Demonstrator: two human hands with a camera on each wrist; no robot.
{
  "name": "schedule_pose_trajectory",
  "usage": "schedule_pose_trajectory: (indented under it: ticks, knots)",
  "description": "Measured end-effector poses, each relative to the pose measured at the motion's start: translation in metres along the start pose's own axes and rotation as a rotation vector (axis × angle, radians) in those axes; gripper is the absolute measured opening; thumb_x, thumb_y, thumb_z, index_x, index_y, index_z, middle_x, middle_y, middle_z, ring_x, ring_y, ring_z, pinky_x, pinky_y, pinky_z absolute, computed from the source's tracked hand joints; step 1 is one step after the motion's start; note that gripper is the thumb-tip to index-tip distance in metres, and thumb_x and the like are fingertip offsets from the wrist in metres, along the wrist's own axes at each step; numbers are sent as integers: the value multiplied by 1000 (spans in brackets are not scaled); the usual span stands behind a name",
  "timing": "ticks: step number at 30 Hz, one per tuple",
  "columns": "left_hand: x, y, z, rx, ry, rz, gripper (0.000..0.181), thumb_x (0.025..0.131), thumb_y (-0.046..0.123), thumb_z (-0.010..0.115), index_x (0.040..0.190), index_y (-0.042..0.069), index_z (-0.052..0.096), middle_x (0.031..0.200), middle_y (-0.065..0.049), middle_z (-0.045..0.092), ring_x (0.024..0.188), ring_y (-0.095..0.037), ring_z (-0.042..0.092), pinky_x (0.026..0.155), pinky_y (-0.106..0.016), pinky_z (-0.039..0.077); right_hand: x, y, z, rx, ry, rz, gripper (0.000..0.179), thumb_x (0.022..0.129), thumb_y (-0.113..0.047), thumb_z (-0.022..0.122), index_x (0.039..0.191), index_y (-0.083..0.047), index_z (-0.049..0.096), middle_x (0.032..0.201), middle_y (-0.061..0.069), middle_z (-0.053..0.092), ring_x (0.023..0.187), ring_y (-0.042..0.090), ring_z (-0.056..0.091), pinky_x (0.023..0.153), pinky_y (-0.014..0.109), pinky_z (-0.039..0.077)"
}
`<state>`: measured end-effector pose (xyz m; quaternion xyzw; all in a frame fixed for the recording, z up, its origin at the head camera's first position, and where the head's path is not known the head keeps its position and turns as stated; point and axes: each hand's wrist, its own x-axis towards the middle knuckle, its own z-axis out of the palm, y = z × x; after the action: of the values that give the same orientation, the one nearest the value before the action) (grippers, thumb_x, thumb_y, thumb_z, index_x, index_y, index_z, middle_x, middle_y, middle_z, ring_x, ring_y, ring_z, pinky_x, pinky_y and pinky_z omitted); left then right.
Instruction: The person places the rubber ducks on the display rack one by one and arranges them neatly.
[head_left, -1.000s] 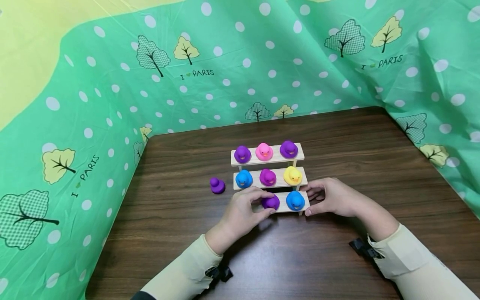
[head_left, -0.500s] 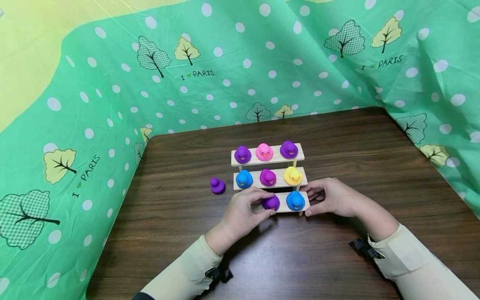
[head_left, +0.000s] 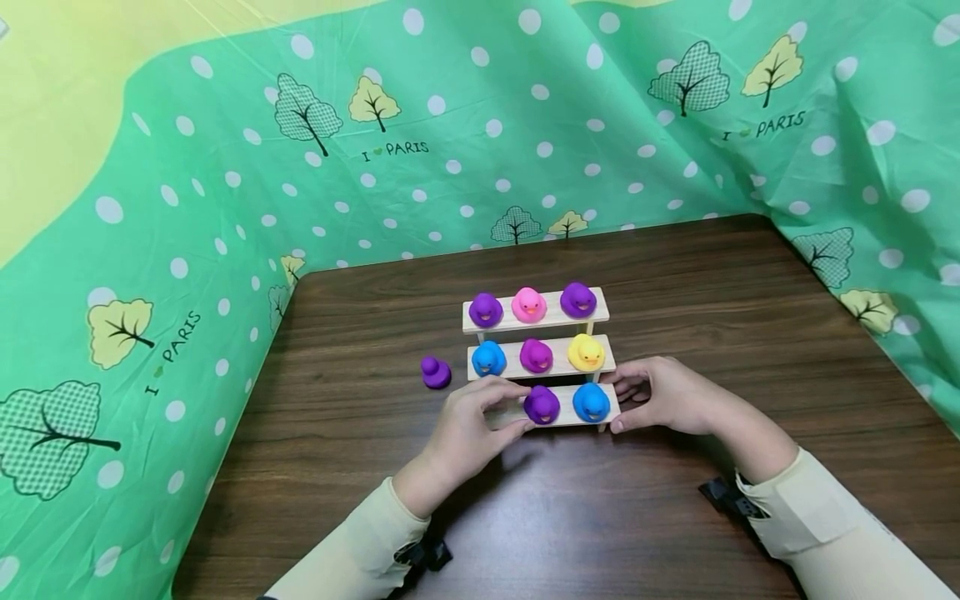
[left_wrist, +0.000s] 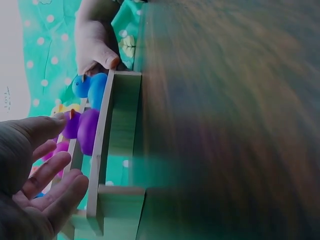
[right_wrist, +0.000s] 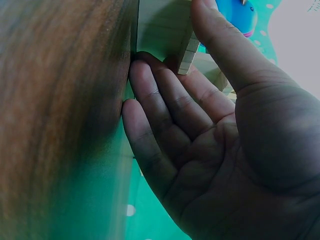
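Note:
A three-tier wooden shelf (head_left: 506,414) carries small rubber ducks. My left hand (head_left: 468,429) has thumb and fingers spread at the left of the bottom tier, beside a purple duck (head_left: 542,405) that sits upright there; in the left wrist view a gap shows below the thumb. To that duck's right sits a blue duck (head_left: 591,403). With its thumb at the front corner and its fingers behind, my right hand (head_left: 671,396) holds the right end of the bottom tier. The right wrist view shows the board's end (right_wrist: 188,55) between thumb and fingers.
Blue (head_left: 489,358), magenta (head_left: 536,356) and yellow (head_left: 586,352) ducks line the middle tier. Purple, pink (head_left: 528,305) and purple ducks fill the top one. Another purple duck (head_left: 435,372) rests on the dark wooden table (head_left: 360,333), left of the shelf. Green patterned cloth (head_left: 480,133) surrounds the table.
My left hand has let go of the purple duck on the bottom tier and drawn back slightly left, so more of the duck shows. My right hand stays at the shelf's end.

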<state>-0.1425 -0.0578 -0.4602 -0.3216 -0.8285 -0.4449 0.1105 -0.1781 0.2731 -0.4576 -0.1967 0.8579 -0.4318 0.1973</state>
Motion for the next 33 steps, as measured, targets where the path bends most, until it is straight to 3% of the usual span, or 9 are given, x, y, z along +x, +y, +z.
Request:
schedule_pose_trajectory:
  ticks: [17,23,33]
  knots:
    - [-16,-12,-34,-75,41,-92,35,82,6,91,115,3,78,113,-4,77,105,-21,72,85,-38,64,0,0,0,7,-5,4,59,76,-30,97,124,-6,72,108,1,75,103,20,70,90,37,62]
    - [-22,-20,-46,-112,58,-132,30,85,6,89,112,2,78,109,-12,76,102,-31,72,85,-39,64,0,-1,0,0,-3,8,58,76,-30,97,124,-6,72,109,1,75,104,20,71,91,38,62]
    - [-24,-42,-67,-55,146,-203,30,83,3,89,111,3,78,109,-11,76,102,-33,72,83,-51,63,0,-1,-1,4,-9,15,58,77,-29,96,124,-6,71,110,2,75,105,21,70,91,37,62]
